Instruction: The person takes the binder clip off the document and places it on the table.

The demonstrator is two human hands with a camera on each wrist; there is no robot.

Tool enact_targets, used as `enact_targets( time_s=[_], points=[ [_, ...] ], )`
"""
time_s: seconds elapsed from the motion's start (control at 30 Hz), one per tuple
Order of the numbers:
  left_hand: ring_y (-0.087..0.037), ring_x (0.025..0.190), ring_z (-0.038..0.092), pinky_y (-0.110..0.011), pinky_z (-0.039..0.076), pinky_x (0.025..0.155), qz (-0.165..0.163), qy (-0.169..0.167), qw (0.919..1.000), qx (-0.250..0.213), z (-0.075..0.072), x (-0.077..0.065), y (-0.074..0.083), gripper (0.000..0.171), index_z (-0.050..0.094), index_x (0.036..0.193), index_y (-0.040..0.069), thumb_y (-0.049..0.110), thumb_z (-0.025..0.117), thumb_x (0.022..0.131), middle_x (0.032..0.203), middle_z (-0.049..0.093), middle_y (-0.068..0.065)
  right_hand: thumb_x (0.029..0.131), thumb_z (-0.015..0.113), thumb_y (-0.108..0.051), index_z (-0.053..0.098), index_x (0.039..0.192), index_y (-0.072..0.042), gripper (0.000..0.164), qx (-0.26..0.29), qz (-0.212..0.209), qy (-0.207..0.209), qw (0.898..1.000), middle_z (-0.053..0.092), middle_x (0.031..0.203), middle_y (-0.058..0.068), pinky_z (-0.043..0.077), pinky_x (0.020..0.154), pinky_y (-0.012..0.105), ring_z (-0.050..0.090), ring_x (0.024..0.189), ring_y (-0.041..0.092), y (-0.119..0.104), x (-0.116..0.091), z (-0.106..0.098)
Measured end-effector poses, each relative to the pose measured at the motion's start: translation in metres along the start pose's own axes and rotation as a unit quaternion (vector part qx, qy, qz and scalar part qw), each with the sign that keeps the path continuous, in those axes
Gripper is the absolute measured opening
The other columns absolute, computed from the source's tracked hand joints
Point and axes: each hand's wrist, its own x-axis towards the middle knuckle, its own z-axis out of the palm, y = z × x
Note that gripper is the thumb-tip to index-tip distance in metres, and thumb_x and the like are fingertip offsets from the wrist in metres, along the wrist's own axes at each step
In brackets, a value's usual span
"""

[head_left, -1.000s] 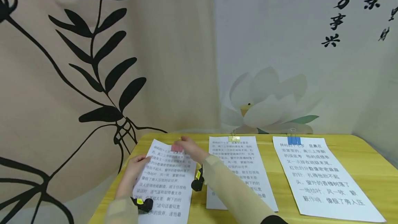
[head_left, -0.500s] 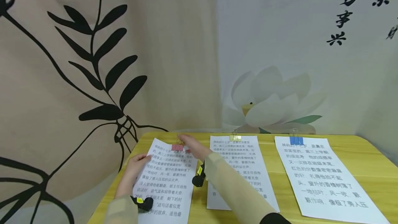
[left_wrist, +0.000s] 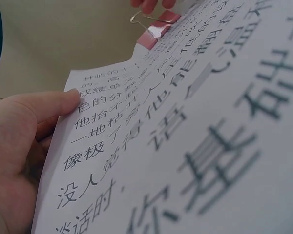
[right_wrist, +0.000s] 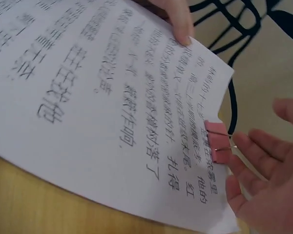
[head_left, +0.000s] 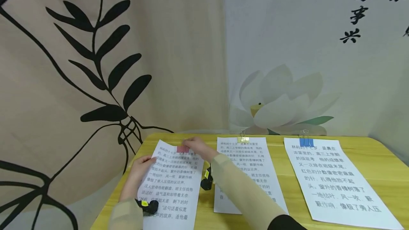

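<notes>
My left hand (left_wrist: 19, 141) grips the left edge of a printed paper stack (head_left: 172, 187), thumb on the printed face and fingers underneath. This stack is tilted up off the table, its far edge bent around a pink binder clip (right_wrist: 218, 141). At that clip, my right hand (right_wrist: 263, 170) has its fingertips right at the wire handles, fingers loosely bent and the thumb held apart. The head view shows the right hand (head_left: 201, 148) at the far edge, partly over the clip's right side.
To the right lie two more printed stacks on the yellow wooden table (head_left: 367, 159). The middle stack (head_left: 230, 201) carries a yellow binder clip (head_left: 243, 140), the right stack (head_left: 338, 184) a blue binder clip (head_left: 306, 142). A patterned curtain (head_left: 185, 63) hangs behind the table.
My right hand straightened its fingers beside the pink binder clip, then bent them back towards its handles. My left hand keeps its grip on the paper. The head view has shifted slightly.
</notes>
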Motion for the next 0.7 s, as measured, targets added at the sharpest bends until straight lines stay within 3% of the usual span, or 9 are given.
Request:
enact_targets(
  time_s=[0.07,0.17,0.37,0.5,0.6,0.7],
  points=[
    [-0.021,0.074,0.063,-0.033,0.053,0.063,-0.001,0.002,1.0,-0.001,0.0,-0.0006,0.0006,0.042,0.061,0.124,0.004,0.035,0.061,0.095,0.096,0.065,-0.011,0.097,0.057,-0.03,0.054,0.135,0.0,0.049,-0.044,-0.012,0.011,0.999,0.053,0.136,0.015,0.036,0.107,0.047,0.045,0.129,0.035,-0.001,0.0004,0.0036],
    [-0.021,0.075,0.063,-0.033,0.053,0.063,0.0,0.0,1.0,-0.004,0.0008,-0.0016,0.0005,0.043,0.06,0.125,0.004,0.034,0.061,0.095,0.098,0.065,-0.011,0.096,0.057,-0.029,0.05,0.138,0.0,0.052,-0.055,-0.022,0.03,0.998,0.05,0.14,0.016,0.035,0.108,0.046,0.043,0.131,0.035,-0.0008,0.002,0.0082],
    [-0.021,0.075,0.063,-0.033,0.053,0.064,0.0,-0.002,1.0,-0.009,0.0028,-0.0021,0.0008,0.042,0.06,0.126,0.004,0.033,0.061,0.095,0.098,0.065,-0.012,0.098,0.053,-0.035,0.034,0.147,0.002,0.065,0.04,0.01,0.028,0.999,0.039,0.147,0.02,0.03,0.11,0.052,0.035,0.135,0.039,-0.0002,0.0014,0.0078],
    [-0.021,0.075,0.062,-0.033,0.053,0.063,0.005,-0.001,1.0,0.005,0.003,-0.0014,0.003,0.042,0.06,0.125,0.003,0.034,0.06,0.096,0.097,0.065,-0.012,0.098,0.053,-0.035,0.032,0.147,0.002,0.065,0.098,0.015,0.003,0.995,0.045,0.143,0.018,0.028,0.11,0.053,0.037,0.134,0.036,-0.0009,0.0031,0.0049],
    [-0.021,0.075,0.062,-0.033,0.053,0.063,0.008,0.001,0.9999,0.009,0.0017,-0.001,0.0037,0.042,0.06,0.124,0.002,0.033,0.06,0.096,0.097,0.064,-0.012,0.097,0.055,-0.031,0.042,0.142,0.002,0.057,0.07,0.002,0.003,0.998,0.051,0.138,0.016,0.031,0.109,0.052,0.042,0.131,0.034,-0.0025,0.0031,0.0055],
    [-0.021,0.075,0.062,-0.033,0.053,0.064,0.005,0.002,1.0,0.008,0.0,-0.0012,0.0027,0.043,0.06,0.125,0.002,0.033,0.061,0.096,0.098,0.065,-0.013,0.096,0.058,-0.026,0.053,0.135,0.0,0.047,-0.006,-0.018,0.015,1.0,0.056,0.132,0.015,0.038,0.105,0.047,0.049,0.125,0.032,-0.0035,0.0024,0.0089]
  ],
)
